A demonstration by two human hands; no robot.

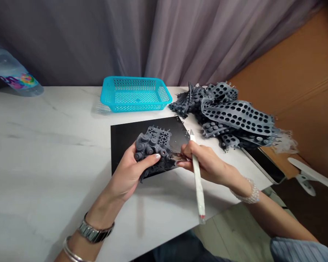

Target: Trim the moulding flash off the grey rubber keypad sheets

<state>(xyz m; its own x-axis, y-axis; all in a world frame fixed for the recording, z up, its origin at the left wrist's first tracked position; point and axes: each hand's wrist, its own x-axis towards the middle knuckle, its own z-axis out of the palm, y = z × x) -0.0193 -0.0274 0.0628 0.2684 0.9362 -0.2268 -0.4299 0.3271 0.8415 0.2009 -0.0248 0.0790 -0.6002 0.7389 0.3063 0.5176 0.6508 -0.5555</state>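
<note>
My left hand [133, 165] is closed around a dark grey molded rubber piece [154, 140] with round knobs and rows of holes, the thumb pressed on top. It is held over a black rectangular mat [123, 136]. At the piece's right edge, my right hand [199, 156] is closed in a pinch on a thin, shiny strip-like thing [179, 157] whose kind I cannot make out. A white stick-shaped tool [198, 185] with a pointed grey tip also sits in the right hand, its long end slanting down toward the table edge.
A blue perforated plastic basket [136, 107] stands at the back. To its right lies a heap of grey perforated rubber sheets [237, 114], partly over a dark flat device [268, 167]. A clear bottle [16, 74] is at the far left. Small crumbs dot the mat's right side.
</note>
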